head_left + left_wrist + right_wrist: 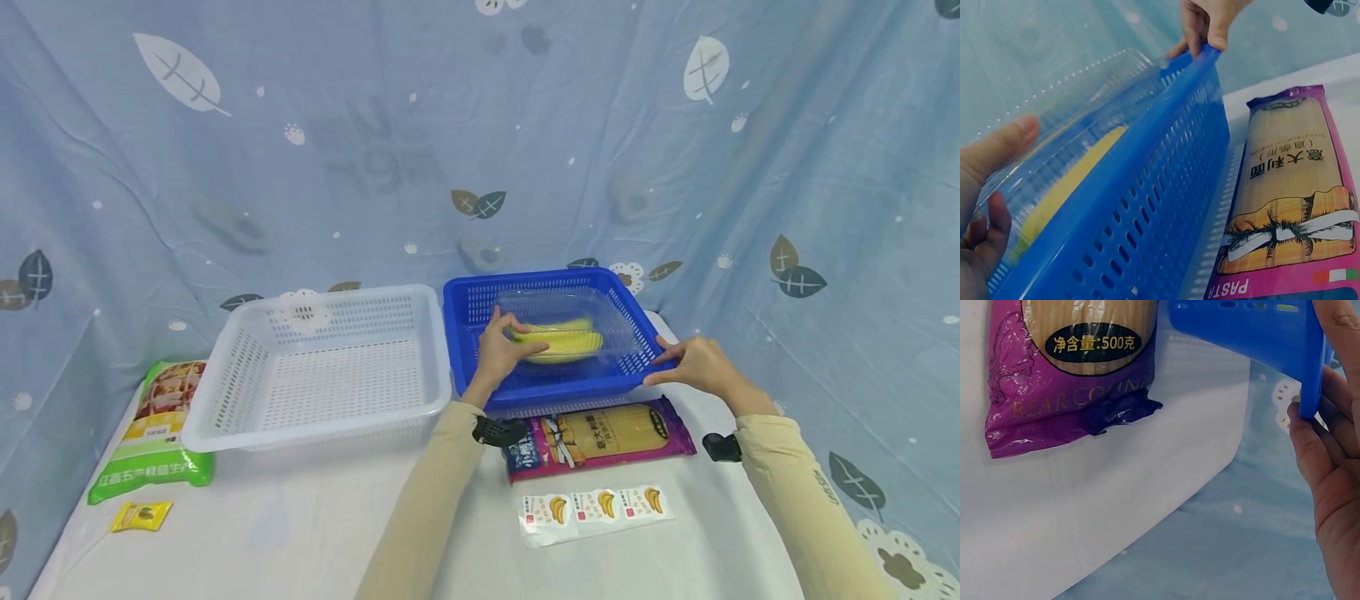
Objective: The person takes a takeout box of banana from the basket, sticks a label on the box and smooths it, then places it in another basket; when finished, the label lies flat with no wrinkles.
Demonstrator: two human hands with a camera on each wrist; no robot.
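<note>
A blue plastic basket [577, 386] stands at the back right, and a clear plastic box [551, 300] sits tilted in it. Yellow bananas [566, 343] show through the clear plastic. My left hand [497, 346] reaches over the basket's front side and holds the left end of the box. In the left wrist view its thumb [1022, 131] lies on top, with the fingers curled below. At the basket's front right corner my right hand [701, 365] pinches the rim [1312, 394] between thumb and fingers.
An empty white basket [337, 392] stands left of the blue one. A pasta pack [607, 433] lies along the blue basket's front, with a strip of banana stickers [596, 508] nearer. A green food bag [161, 425] and small yellow packet [142, 516] lie far left. Patterned curtain [360, 150] surrounds the table.
</note>
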